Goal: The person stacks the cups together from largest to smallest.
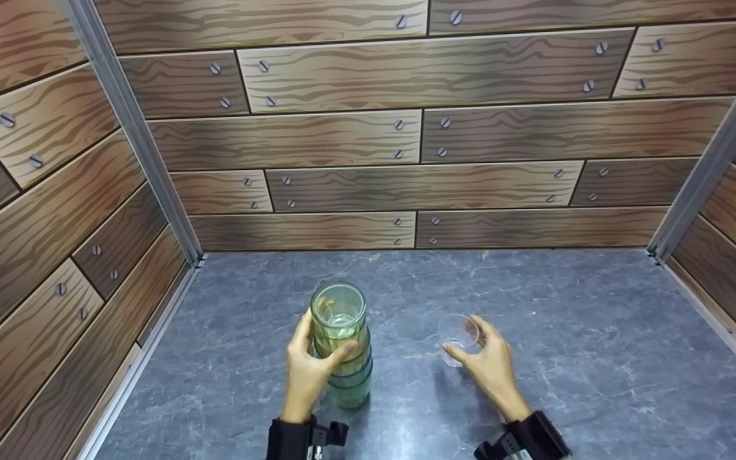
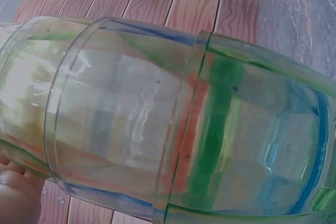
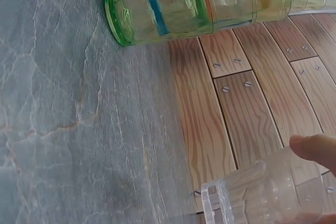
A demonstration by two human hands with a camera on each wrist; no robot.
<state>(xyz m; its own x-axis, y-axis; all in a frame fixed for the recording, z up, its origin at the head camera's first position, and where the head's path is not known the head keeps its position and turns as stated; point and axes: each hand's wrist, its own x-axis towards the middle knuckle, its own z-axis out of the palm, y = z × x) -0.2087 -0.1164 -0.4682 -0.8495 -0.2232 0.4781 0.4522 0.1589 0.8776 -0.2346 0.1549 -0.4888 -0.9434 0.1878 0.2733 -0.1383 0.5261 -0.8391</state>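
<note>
A tall stack of clear, tinted tumblers (image 1: 350,383) stands upright in front of me, left of centre in the head view. Its lowest tumbler has a thick green base (image 3: 116,19), and blue, green and orange bands show through the walls. My left hand (image 1: 309,370) grips the stack near its top, thumb on the near side and fingers round the left. To the right, apart from the stack, my right hand (image 1: 492,364) holds a colourless clear tumbler (image 3: 262,190) between thumb and fingers. Its open mouth faces up in the head view.
Both tumblers and stack are over a grey marbled tabletop (image 1: 572,319). Wood-patterned panels (image 1: 342,137) wall in the back and both sides, with metal corner posts (image 1: 141,128) at the back. A black wrist strap (image 1: 537,434) is on each arm.
</note>
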